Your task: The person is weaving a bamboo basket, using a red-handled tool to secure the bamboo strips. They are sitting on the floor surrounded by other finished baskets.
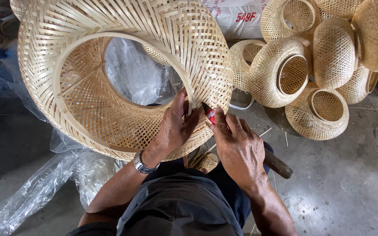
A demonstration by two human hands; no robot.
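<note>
my left hand [174,126] grips the inner rim hoop of the big woven bamboo shade [123,74], thumb over it | my right hand [237,146] closed on a red-tipped knife [209,114] just beside that thumb | weave looks complete, rim trimming seems underway | finished shades [311,65] piled beyond my right hand

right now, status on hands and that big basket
Left hand grips big woven basket rim. Right hand holds red-handled tool against it. Nothing blocking.
</note>
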